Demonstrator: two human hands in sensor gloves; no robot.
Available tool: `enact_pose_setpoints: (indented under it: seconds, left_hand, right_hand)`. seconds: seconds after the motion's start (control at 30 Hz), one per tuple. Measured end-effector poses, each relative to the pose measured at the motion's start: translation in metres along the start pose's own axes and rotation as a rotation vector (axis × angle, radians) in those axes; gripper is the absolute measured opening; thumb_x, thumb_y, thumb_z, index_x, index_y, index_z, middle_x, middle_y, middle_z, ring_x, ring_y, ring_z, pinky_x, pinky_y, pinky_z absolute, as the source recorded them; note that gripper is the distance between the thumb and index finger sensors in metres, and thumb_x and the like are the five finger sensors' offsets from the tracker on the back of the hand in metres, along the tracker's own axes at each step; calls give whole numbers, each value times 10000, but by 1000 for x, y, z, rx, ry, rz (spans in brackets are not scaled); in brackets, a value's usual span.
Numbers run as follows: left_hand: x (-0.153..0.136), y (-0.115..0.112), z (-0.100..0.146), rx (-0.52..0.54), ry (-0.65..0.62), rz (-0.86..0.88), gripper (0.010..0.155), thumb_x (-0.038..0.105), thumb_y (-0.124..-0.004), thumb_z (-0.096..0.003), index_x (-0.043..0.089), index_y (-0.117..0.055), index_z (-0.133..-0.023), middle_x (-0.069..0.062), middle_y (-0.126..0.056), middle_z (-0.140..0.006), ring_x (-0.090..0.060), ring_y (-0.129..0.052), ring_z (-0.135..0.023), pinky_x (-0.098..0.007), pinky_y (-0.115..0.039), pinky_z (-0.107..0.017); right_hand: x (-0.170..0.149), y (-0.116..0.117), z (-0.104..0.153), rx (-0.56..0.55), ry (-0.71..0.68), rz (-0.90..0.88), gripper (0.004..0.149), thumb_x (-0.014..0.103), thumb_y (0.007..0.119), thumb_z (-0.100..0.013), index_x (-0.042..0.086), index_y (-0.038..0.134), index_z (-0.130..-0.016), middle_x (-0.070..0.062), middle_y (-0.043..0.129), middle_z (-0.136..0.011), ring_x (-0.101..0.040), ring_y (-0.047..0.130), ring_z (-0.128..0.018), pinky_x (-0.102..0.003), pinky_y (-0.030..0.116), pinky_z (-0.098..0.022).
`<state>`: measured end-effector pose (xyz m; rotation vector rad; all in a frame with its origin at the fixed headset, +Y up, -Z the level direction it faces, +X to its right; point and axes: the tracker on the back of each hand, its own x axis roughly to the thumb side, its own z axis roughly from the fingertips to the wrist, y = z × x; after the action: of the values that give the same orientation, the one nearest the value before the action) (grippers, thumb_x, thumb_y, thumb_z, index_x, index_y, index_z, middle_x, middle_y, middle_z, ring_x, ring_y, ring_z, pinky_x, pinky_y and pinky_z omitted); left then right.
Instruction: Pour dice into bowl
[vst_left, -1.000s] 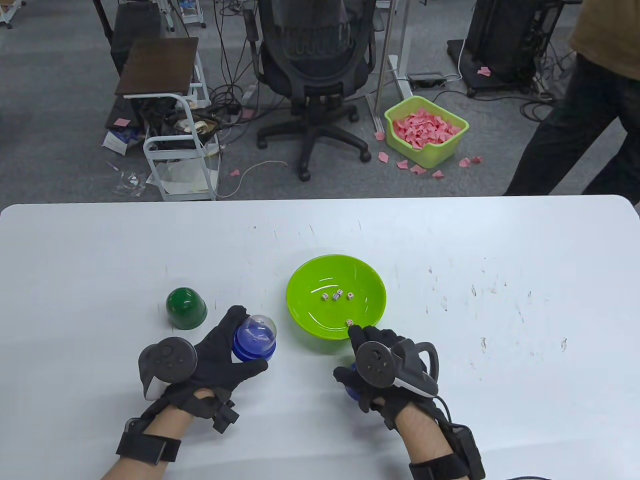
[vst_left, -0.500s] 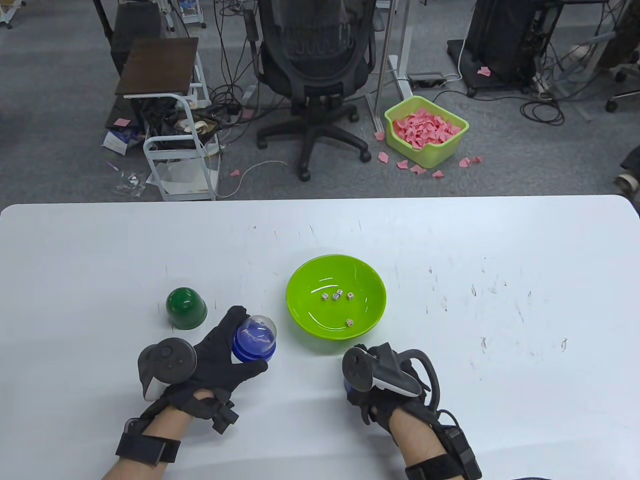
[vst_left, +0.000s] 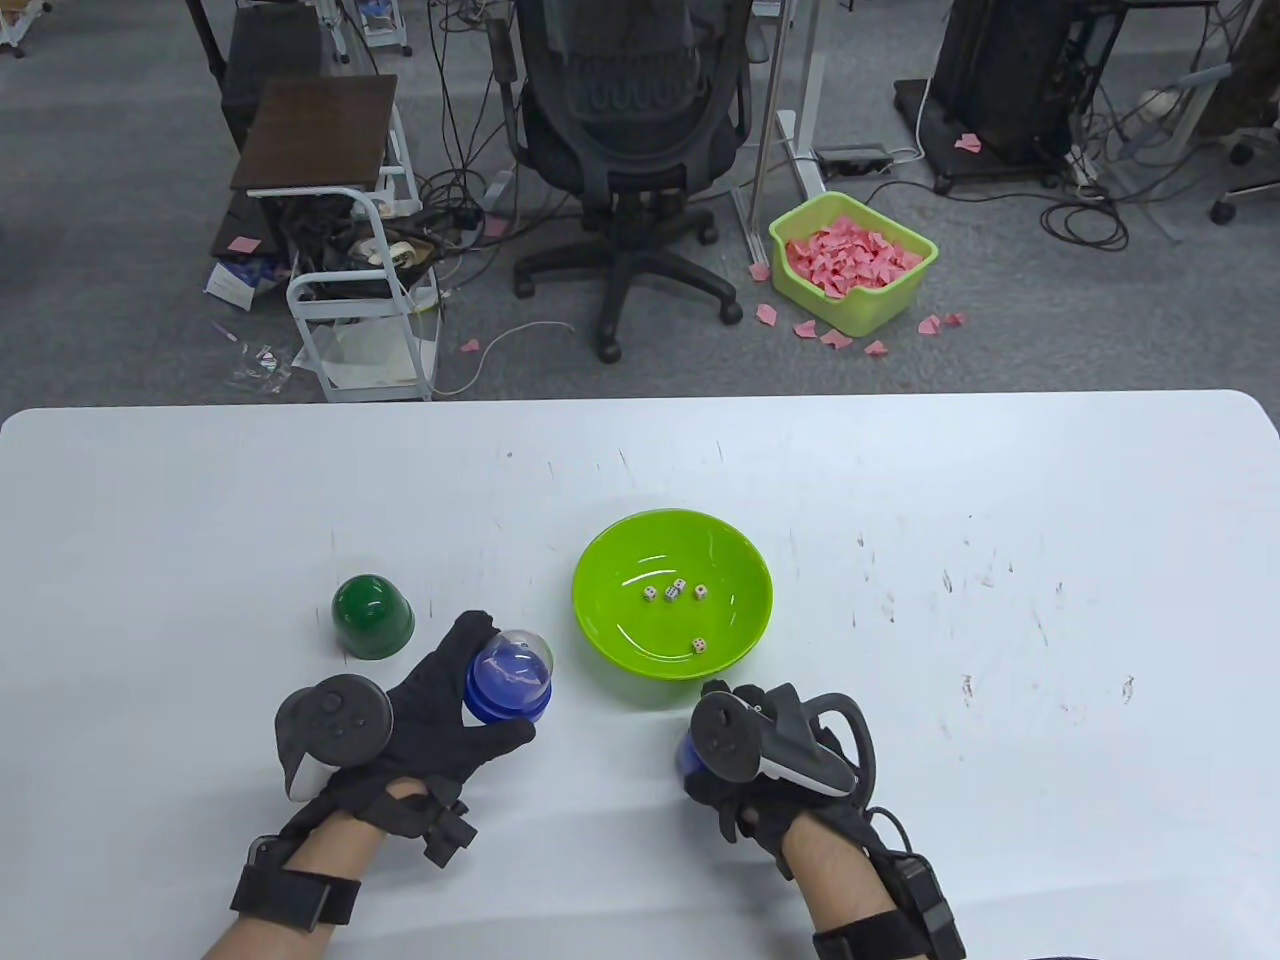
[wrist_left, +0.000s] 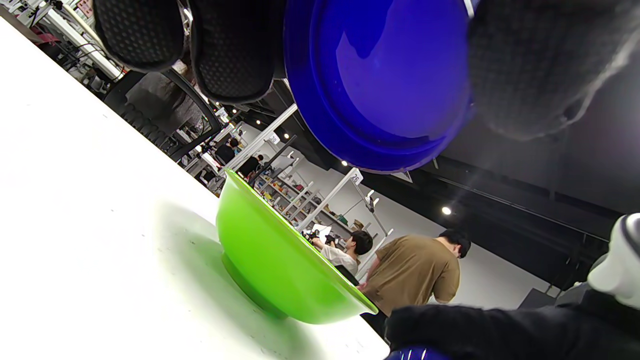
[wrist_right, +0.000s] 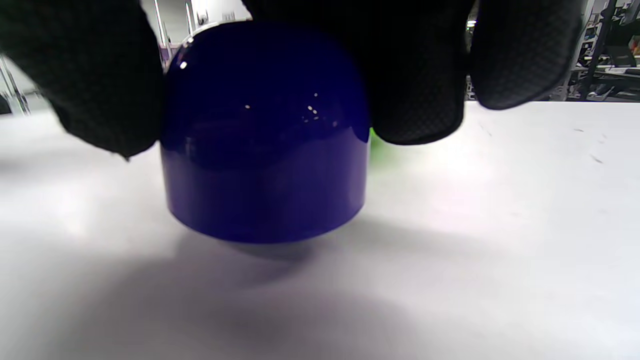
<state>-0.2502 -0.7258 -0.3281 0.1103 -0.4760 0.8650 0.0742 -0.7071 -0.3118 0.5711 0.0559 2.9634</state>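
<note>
The green bowl (vst_left: 600, 620) stands mid-table with several white dice (vst_left: 675, 592) inside; its outer wall shows in the left wrist view (wrist_left: 280, 270). My left hand (vst_left: 497, 682) grips a blue base with a clear dome (vst_left: 515, 660), left of the bowl; its blue underside (wrist_left: 385, 85) is off the table. My right hand (vst_left: 730, 740) is just in front of the bowl and holds a dark blue cup (vst_left: 684, 757), mostly hidden under it. In the right wrist view the cup (wrist_right: 265, 160) is mouth down, close over the table, with fingers (wrist_right: 415, 75) around its top.
A green cup (vst_left: 372, 615) stands mouth down left of my left hand. The white table (vst_left: 1000, 600) reaches far to the right and back. Beyond its far edge are an office chair (vst_left: 630, 130) and a green bin of pink pieces (vst_left: 852, 262).
My right hand has drawn back from the bowl's near rim toward me and turned, bringing the blue cup down near the table. A person at the right has left view. The left hand is still.
</note>
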Motion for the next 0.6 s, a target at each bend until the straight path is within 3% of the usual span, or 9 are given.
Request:
enact_pose_setpoints:
  seconds: [0.13,0.6]
  left_hand:
    - [0,-1,0,-9,1,-7,1061,664,-918,-351,205,-327,-1102,-112,-627,-1103,-336,-808,-902,-600,-689,-710]
    - [1,-4,-1,-30,-7,-29,1068,657,-928,-340,204,-334,-1103,-114,-641,-1098,-340,-808,-904,-607,-685,-711]
  right_hand:
    - [4,-22,-1,-87,-38,-112,886,524,938,-368,-11,638,-1006,-320,818,-929,-498,911,-640,-689,746,-530]
    - [37,-86,-21,-285,-174,-255,883,538,906,-397,-25,621,-1014,-338,818,-919,-495,917,-613,-691,747,-523]
